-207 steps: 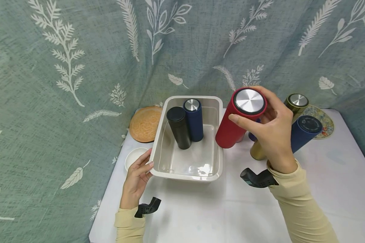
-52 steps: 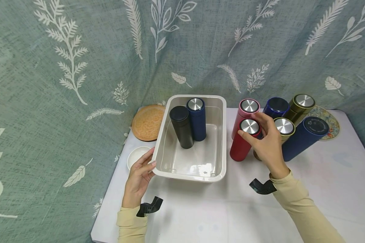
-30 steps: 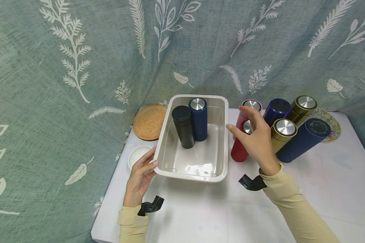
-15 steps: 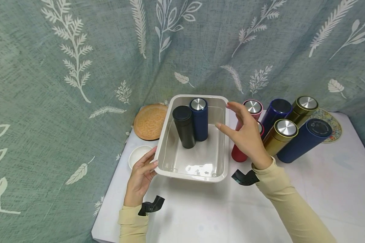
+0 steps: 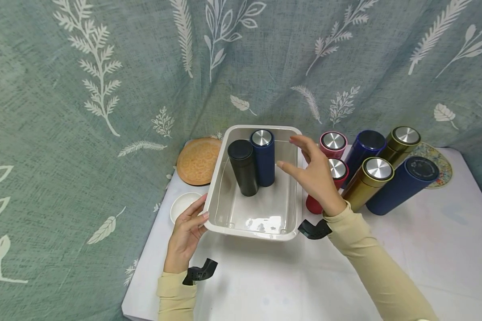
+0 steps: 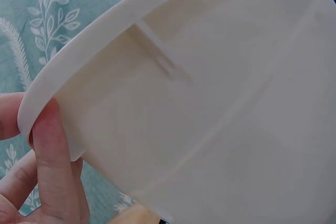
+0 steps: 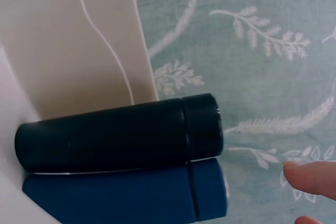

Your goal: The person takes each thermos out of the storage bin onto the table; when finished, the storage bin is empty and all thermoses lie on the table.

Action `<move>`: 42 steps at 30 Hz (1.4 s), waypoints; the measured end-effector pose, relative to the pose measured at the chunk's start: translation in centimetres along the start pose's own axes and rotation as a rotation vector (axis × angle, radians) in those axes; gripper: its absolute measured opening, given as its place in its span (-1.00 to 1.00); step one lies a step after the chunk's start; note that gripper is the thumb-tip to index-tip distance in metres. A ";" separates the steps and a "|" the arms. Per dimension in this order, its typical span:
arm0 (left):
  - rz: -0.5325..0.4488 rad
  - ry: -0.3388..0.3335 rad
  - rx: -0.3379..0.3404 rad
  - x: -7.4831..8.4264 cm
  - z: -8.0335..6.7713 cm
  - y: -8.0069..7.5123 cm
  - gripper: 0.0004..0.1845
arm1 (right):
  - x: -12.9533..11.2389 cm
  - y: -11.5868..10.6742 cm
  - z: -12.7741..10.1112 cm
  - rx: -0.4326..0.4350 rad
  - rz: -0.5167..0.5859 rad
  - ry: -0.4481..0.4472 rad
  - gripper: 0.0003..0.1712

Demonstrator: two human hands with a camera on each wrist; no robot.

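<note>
My left hand pinches the near left corner of an off-white plastic bin; the left wrist view shows thumb and fingers on its rim. Inside stand a black thermos bottle and a navy thermos bottle with a silver-topped lid, side by side. Over the bin's right rim hovers my right hand, thumb and fingers spread and holding nothing. Its thumb tip is close to the navy bottle. Behind that hand stands a red thermos bottle, partly hidden by it.
Right of the bin are a pink bottle, a dark blue bottle, two gold bottles, one nearer, and a large navy bottle. A patterned round mat lies behind. Left are a wooden round board and white bowl.
The red bottle, earlier held up beside the bin, now stands on the table in front of the pink one. My right hand has released it and moved left over the bin. My left hand stays put.
</note>
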State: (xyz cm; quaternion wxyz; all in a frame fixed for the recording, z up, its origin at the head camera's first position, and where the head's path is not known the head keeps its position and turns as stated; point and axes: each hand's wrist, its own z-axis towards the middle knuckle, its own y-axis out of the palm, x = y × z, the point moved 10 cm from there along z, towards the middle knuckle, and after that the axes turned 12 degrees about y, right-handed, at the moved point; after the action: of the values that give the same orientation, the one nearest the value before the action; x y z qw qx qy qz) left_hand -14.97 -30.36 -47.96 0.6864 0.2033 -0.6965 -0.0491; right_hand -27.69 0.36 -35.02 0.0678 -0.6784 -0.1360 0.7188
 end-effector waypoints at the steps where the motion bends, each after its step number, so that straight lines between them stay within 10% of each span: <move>1: -0.001 0.001 -0.003 0.0 0.0 0.0 -0.42 | 0.1 0.2 0.1 -0.002 -0.003 0.004 -0.25; 42: -0.020 0.004 -0.021 0.2 0.0 0.2 -0.43 | 3.5 5.2 5.6 -0.061 -0.115 0.175 -0.07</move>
State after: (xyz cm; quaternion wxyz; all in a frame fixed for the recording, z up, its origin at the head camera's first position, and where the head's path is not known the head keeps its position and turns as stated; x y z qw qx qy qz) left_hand -15.01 -30.19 -47.73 0.6893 0.2031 -0.6925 -0.0631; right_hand -33.03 -4.16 -39.63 0.1000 -0.7313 -0.1903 0.6473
